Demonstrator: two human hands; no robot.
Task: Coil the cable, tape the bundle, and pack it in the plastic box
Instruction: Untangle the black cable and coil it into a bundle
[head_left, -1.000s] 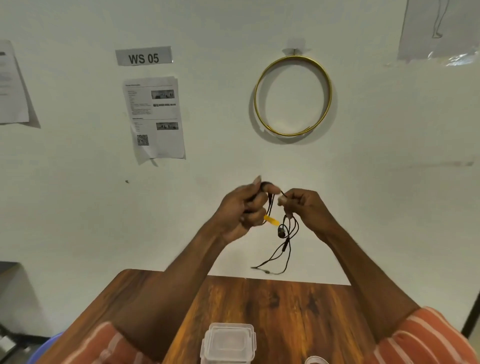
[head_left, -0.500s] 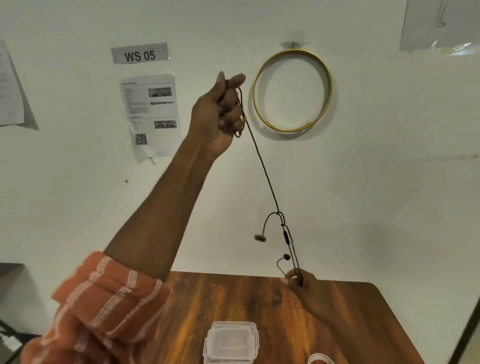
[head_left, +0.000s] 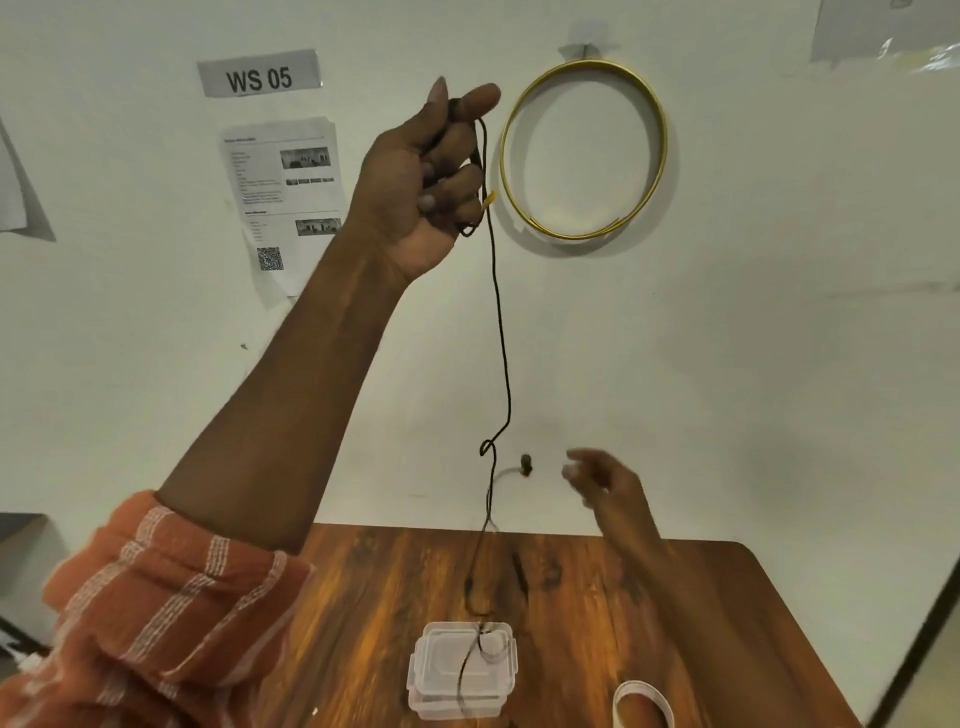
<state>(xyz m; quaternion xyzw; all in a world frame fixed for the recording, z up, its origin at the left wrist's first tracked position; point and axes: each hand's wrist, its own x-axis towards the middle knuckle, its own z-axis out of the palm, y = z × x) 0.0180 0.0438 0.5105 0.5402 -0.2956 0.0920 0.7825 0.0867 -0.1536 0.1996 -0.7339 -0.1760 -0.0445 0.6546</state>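
- Left hand (head_left: 426, 182), raised high, grips the black cable (head_left: 501, 343), which dangles onto the lidded plastic box (head_left: 462, 670) near the table's (head_left: 675, 623) front edge.
- Right hand (head_left: 605, 480), blurred, seems loosely open, empty.

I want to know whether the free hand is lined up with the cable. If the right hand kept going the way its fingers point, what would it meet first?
The right hand, open with fingers pointing left, would probably meet the small dark earbud first, then the hanging cable. Depth is unclear, so it may pass in front.
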